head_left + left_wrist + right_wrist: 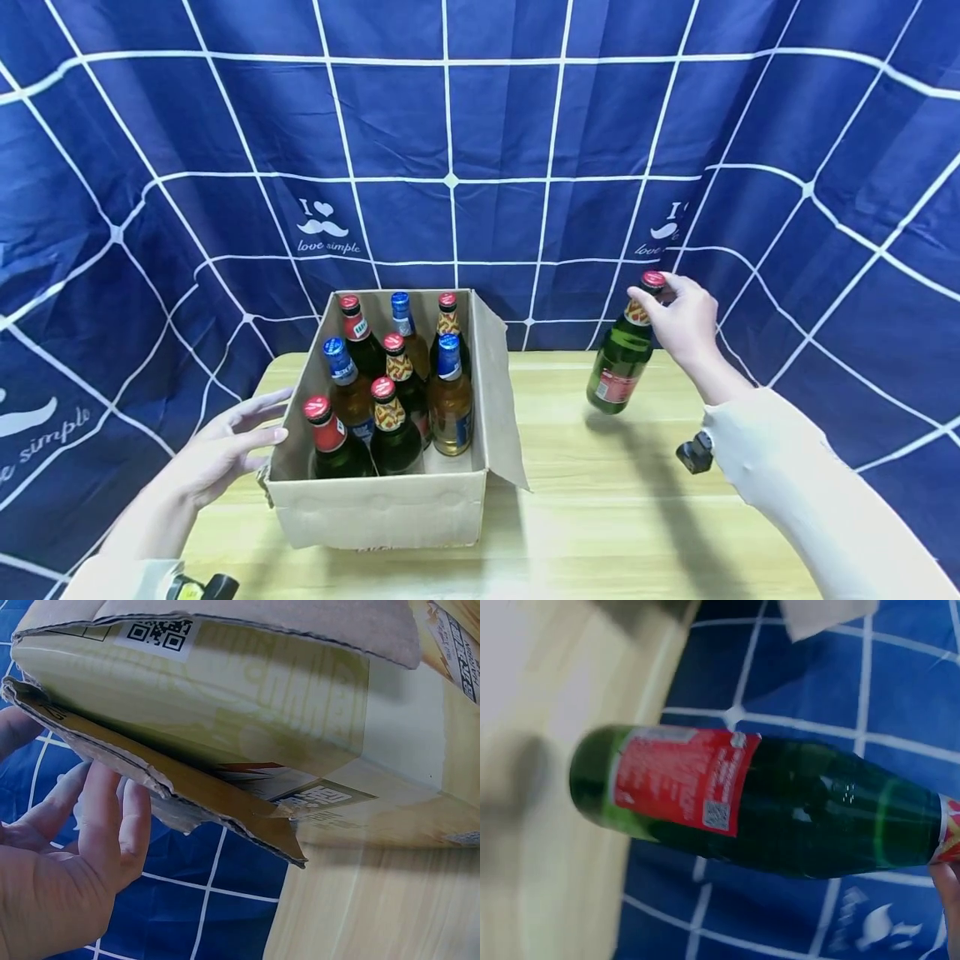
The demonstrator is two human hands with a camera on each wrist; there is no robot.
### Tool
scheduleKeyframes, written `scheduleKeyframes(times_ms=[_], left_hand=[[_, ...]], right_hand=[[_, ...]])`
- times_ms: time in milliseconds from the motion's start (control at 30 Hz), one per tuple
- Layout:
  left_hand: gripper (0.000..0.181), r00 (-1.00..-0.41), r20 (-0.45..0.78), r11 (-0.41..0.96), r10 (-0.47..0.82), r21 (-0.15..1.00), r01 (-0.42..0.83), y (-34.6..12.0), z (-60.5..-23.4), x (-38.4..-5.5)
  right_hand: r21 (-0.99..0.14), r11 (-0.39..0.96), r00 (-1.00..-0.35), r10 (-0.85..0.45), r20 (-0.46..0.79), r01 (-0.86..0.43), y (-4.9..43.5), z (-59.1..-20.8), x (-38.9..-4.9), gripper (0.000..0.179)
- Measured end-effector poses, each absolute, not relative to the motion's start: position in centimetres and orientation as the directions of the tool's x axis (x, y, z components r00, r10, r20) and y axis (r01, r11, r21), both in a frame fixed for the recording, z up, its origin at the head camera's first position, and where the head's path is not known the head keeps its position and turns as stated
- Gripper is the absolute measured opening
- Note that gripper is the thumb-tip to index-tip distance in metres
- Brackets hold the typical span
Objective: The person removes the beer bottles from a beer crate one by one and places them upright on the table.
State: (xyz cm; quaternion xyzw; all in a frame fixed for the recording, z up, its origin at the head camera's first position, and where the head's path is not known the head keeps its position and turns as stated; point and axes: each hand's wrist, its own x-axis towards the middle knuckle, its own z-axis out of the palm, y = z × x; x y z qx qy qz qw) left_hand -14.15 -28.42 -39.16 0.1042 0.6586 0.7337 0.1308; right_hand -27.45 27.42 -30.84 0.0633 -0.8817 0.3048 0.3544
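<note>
My right hand (pixel 686 321) pinches the neck of a green glass beer bottle (pixel 619 367) with a red cap and a red label. The bottle hangs slightly tilted over the table, its shadow falling below. In the right wrist view the bottle (pixel 780 802) fills the middle and only a bit of the fingers (pixel 949 900) shows. On the other side, my left hand (pixel 217 450) is beside the left wall of a cardboard box (pixel 382 508), thumb tip at the wall. Its relaxed fingers (pixel 101 817) are against an outer flap (pixel 165 769) in the left wrist view.
Several beer bottles stand upright inside the box, including a blue-capped brown one (pixel 450 408) and a red-capped green one (pixel 393 433). An open flap (pixel 504 400) sticks out rightward. A wooden table (pixel 570 517) lies beneath; a blue gridded curtain (pixel 502 217) encloses the back and sides.
</note>
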Motion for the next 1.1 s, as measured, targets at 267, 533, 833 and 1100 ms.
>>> scheduleKeyframes(times_ms=[267, 533, 833, 1100], left_hand=[[0.042, -0.953, -0.040, -0.056, 0.301, 0.997, -0.060, -28.3, -39.0, -14.2], [0.041, -0.953, -0.050, -0.049, 0.299, 0.997, -0.067, -28.2, -38.8, -14.2], [0.043, -0.954, -0.038, -0.062, 0.299, 0.996, -0.059, -28.1, -38.9, -14.0], [0.043, -0.957, -0.057, -0.030, 0.284, 0.997, -0.069, -28.2, -38.9, -13.9]], right_hand=[[-0.588, 0.788, -0.744, 0.281, 0.605, -0.181, 29.8, -35.2, -30.3, 0.034], [-0.607, 0.783, -0.707, 0.353, 0.613, -0.135, 30.5, -38.1, -32.0, 0.031], [-0.655, 0.754, -0.741, 0.418, 0.526, -0.039, 31.0, -38.9, -32.2, 0.033], [-0.684, 0.730, -0.772, 0.429, 0.470, -0.011, 31.0, -38.4, -32.2, 0.038]])
